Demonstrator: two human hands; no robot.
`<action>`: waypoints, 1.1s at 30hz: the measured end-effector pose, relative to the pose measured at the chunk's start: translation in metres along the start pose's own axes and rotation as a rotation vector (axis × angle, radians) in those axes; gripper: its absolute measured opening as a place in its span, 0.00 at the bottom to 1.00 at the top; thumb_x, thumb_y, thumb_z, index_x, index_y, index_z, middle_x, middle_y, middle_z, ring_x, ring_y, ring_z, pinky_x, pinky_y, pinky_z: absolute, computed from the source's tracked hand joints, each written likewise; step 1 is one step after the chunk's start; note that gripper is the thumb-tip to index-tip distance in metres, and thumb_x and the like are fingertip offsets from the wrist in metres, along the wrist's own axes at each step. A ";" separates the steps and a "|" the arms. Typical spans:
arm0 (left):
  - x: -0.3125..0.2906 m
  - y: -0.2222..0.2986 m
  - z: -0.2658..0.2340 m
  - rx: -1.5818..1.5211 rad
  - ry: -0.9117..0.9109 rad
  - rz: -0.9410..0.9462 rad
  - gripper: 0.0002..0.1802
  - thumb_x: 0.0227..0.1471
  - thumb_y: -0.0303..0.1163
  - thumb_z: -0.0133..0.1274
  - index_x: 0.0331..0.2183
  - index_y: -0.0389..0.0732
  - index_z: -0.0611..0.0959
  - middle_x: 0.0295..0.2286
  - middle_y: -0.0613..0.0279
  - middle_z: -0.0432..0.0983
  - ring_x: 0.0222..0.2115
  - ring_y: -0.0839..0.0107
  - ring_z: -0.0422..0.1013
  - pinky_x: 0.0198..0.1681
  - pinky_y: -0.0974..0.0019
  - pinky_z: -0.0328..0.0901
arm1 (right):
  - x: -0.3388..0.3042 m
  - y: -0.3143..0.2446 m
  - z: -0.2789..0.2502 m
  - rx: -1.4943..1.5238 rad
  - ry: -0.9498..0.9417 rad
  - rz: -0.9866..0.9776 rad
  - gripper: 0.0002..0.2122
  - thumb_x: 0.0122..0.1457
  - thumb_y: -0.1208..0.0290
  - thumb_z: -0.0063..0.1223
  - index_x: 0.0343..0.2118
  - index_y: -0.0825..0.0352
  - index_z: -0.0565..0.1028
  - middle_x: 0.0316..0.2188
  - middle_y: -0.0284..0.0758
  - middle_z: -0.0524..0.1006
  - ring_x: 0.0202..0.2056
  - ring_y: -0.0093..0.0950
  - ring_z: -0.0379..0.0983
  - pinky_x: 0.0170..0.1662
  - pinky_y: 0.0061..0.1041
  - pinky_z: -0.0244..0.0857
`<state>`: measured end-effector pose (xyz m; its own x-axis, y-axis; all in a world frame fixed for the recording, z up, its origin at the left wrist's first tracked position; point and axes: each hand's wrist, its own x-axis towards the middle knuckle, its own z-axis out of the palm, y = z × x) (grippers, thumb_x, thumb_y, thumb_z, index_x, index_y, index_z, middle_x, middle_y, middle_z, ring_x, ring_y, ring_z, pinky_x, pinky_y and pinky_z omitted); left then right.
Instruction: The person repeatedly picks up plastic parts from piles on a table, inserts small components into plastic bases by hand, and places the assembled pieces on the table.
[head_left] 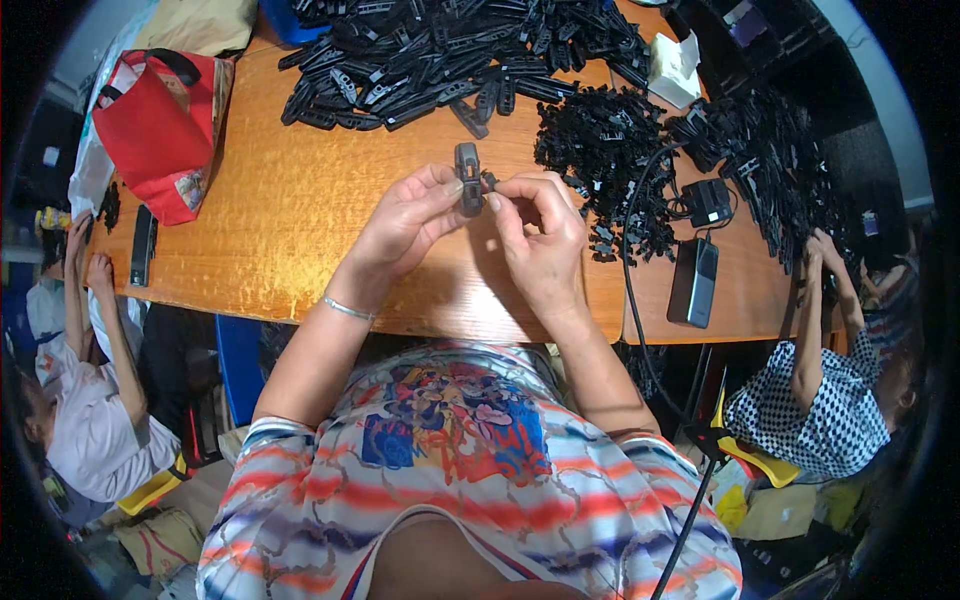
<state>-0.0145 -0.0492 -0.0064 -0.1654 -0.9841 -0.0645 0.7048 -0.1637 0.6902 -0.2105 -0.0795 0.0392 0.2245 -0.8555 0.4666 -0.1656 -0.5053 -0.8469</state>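
1. A black plastic part (467, 178), elongated with openings through it, is held nearly upright above the middle of the counter (330, 210), near its front edge.
2. The left hand (402, 220) grips this part from the left, its thumb and fingers pinching the lower half.
3. The right hand (550, 235) has its thumb and forefinger pinching a small dark piece (488, 181) at the part's right side; whether the two pieces touch cannot be told.
4. Beyond the hands, at the far side, lies a broad heap of long black parts (440, 60).
5. Right of the hands is a pile of small black pieces (600, 150), with a white box (674, 72) at its far edge.
6. Farther right are a black adapter (707, 202), a dark rectangular device (690, 283) and a heap of thin black strips (785, 170).
7. At far left stands a red bag (155, 140); a slim black object (143, 246) lies nearer.
8. One person (110, 420) sits at the left, another (815, 405) at the right, both reaching toward the counter.
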 end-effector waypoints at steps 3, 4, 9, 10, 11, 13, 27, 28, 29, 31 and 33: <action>0.001 0.001 0.000 0.019 0.015 0.040 0.14 0.70 0.29 0.57 0.54 0.36 0.80 0.50 0.57 0.83 0.50 0.70 0.80 0.57 0.62 0.75 | 0.006 0.000 0.010 0.001 -0.006 -0.023 0.05 0.60 0.83 0.67 0.37 0.71 0.81 0.33 0.39 0.79 0.29 0.30 0.78 0.32 0.27 0.73; 0.002 0.002 0.003 0.013 0.016 0.038 0.14 0.70 0.29 0.57 0.54 0.36 0.80 0.50 0.57 0.83 0.50 0.70 0.80 0.57 0.62 0.75 | 0.006 0.005 0.014 0.016 0.000 -0.019 0.05 0.60 0.83 0.67 0.38 0.71 0.81 0.33 0.40 0.79 0.30 0.30 0.78 0.32 0.27 0.73; 0.000 0.004 0.014 0.186 0.086 0.108 0.21 0.68 0.26 0.58 0.59 0.34 0.76 0.50 0.58 0.81 0.51 0.73 0.78 0.55 0.64 0.75 | 0.004 0.016 0.023 0.060 -0.001 0.015 0.05 0.60 0.84 0.66 0.38 0.71 0.81 0.34 0.40 0.79 0.30 0.30 0.79 0.32 0.27 0.73; 0.000 0.002 0.013 0.182 0.087 0.106 0.21 0.68 0.26 0.58 0.59 0.34 0.76 0.50 0.58 0.81 0.51 0.73 0.78 0.55 0.64 0.75 | 0.004 0.019 0.022 0.014 -0.011 -0.019 0.05 0.60 0.84 0.66 0.37 0.71 0.80 0.34 0.40 0.79 0.30 0.30 0.79 0.32 0.27 0.73; 0.000 0.000 0.013 0.216 0.117 0.120 0.21 0.68 0.25 0.58 0.59 0.34 0.76 0.50 0.59 0.81 0.50 0.73 0.78 0.54 0.65 0.75 | 0.004 0.021 0.021 -0.032 -0.021 -0.054 0.05 0.60 0.84 0.66 0.37 0.71 0.80 0.34 0.41 0.79 0.30 0.30 0.79 0.31 0.27 0.73; 0.001 -0.003 0.011 0.248 0.145 0.131 0.22 0.67 0.25 0.58 0.59 0.33 0.76 0.50 0.59 0.81 0.50 0.73 0.78 0.53 0.66 0.75 | 0.004 0.019 0.017 -0.048 -0.036 -0.037 0.05 0.60 0.84 0.66 0.37 0.71 0.80 0.34 0.41 0.79 0.30 0.30 0.79 0.31 0.27 0.73; -0.008 -0.014 0.013 0.390 0.237 0.224 0.24 0.66 0.19 0.55 0.62 0.30 0.74 0.50 0.58 0.79 0.51 0.76 0.76 0.55 0.69 0.73 | -0.008 0.026 0.025 -0.027 -0.088 0.013 0.07 0.59 0.83 0.68 0.36 0.70 0.79 0.32 0.39 0.76 0.28 0.29 0.76 0.30 0.28 0.71; -0.009 -0.015 0.015 0.387 0.230 0.221 0.24 0.66 0.19 0.55 0.62 0.30 0.74 0.50 0.58 0.79 0.51 0.76 0.76 0.55 0.69 0.73 | -0.011 0.030 0.026 -0.033 -0.083 0.014 0.07 0.59 0.83 0.68 0.36 0.70 0.79 0.32 0.39 0.76 0.28 0.29 0.76 0.30 0.28 0.71; -0.011 -0.016 0.017 0.426 0.243 0.223 0.23 0.66 0.19 0.56 0.60 0.30 0.75 0.49 0.59 0.80 0.49 0.76 0.76 0.54 0.70 0.73 | -0.015 0.035 0.028 -0.029 -0.083 0.059 0.09 0.58 0.83 0.69 0.38 0.70 0.78 0.32 0.38 0.76 0.28 0.28 0.76 0.31 0.27 0.71; -0.014 -0.019 0.018 0.456 0.238 0.218 0.21 0.66 0.19 0.56 0.59 0.29 0.75 0.47 0.60 0.80 0.47 0.76 0.77 0.53 0.71 0.74 | -0.019 0.039 0.029 -0.040 -0.070 0.107 0.10 0.57 0.83 0.70 0.39 0.69 0.78 0.32 0.38 0.76 0.28 0.28 0.75 0.31 0.27 0.71; -0.020 -0.018 0.016 0.674 0.238 0.173 0.18 0.65 0.19 0.58 0.56 0.33 0.78 0.43 0.65 0.81 0.44 0.78 0.77 0.48 0.73 0.72 | -0.027 0.037 0.031 -0.083 -0.144 0.114 0.14 0.55 0.83 0.71 0.42 0.69 0.77 0.32 0.38 0.75 0.29 0.26 0.75 0.32 0.26 0.71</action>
<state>-0.0354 -0.0254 -0.0062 0.1184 -0.9928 -0.0161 0.1173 -0.0021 0.9931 -0.1933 -0.0716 -0.0124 0.3340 -0.8857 0.3225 -0.2746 -0.4188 -0.8656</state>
